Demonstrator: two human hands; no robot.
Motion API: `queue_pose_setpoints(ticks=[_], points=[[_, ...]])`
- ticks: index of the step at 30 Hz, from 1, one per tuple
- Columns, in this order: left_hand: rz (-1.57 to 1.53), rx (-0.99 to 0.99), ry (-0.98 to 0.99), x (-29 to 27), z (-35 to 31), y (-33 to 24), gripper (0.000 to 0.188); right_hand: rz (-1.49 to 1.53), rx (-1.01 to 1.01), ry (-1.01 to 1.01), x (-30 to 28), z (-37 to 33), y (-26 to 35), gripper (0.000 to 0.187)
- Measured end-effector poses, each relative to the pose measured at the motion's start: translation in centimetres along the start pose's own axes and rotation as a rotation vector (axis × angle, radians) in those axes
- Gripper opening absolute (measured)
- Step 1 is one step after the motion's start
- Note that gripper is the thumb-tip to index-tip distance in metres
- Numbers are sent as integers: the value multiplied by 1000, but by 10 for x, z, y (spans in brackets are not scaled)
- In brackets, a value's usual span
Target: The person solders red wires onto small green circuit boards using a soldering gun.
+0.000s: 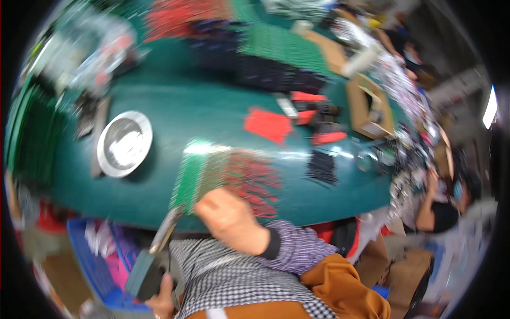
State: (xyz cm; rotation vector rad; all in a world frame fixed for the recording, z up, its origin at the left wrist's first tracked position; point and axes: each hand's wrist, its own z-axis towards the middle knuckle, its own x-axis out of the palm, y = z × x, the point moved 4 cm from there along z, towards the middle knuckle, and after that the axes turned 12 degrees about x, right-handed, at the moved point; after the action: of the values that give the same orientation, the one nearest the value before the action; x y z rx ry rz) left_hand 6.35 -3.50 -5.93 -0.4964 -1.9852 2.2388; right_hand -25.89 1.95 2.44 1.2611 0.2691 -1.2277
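My left hand (163, 299), low in the head view, is closed at the lower end of a grey-green handheld tool (143, 274). From this tool a long pale metal nose (167, 228) reaches up to the table's near edge. Its tip meets or overlaps the near end of a row of green strips (187, 178); blur hides which. My right hand (229, 219) is curled, knuckles up, over the near edge of the strips. What its fingers hold is hidden. Beside the green strips lie brownish ones and a fanned group of red-and-green pieces (249, 181).
A metal bowl (145, 143) stands on the green table (175, 95) at left. Farther back lie red pieces (267, 125), black pieces (321, 167), stacked green strips (284, 48) and a cardboard box (358, 114). A blue basket (87, 266) is below left. Other people sit at right.
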Motion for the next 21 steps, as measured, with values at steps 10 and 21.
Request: queue_pose_setpoints(ticks=[10,21], points=[[-261,143,398,134,70,23,41,-250,325,-371,-105,-33,-79,15],[-391,327,687,242,108,-15,44,-326,511,-357,-117,-82,-151,22]])
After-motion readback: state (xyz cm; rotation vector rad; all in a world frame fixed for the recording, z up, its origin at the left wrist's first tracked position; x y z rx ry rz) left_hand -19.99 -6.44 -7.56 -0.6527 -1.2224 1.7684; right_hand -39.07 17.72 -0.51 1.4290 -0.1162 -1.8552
